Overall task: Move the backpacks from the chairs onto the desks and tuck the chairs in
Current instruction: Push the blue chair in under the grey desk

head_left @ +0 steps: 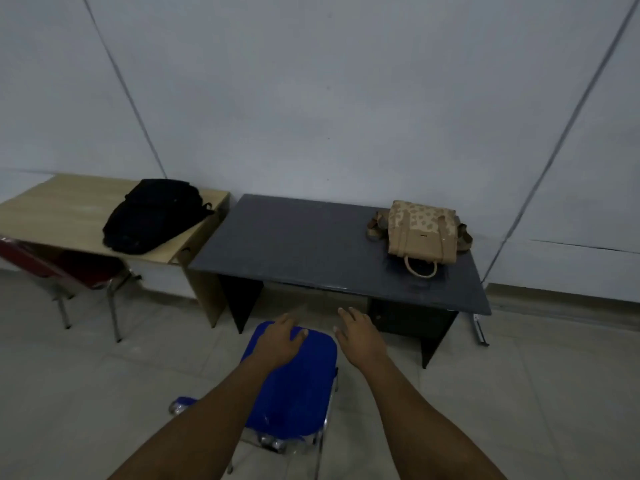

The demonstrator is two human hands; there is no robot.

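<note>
A blue chair (298,386) with chrome legs stands just in front of me, out from the dark grey desk (304,244). My left hand (278,341) rests flat on the far edge of its blue cushion, fingers spread. My right hand (356,334) hovers open just right of that edge, holding nothing. A tan patterned backpack (420,233) lies on the grey desk's right side. A black backpack (156,216) lies on the light wooden desk (59,209) at left. A red chair (62,265) sits partly under the wooden desk.
Both desks stand against a pale wall. The floor is light tile. A small metal piece (479,329) lies on the floor by the grey desk's right leg. A dark cabinet (408,317) hangs under the grey desk's right half.
</note>
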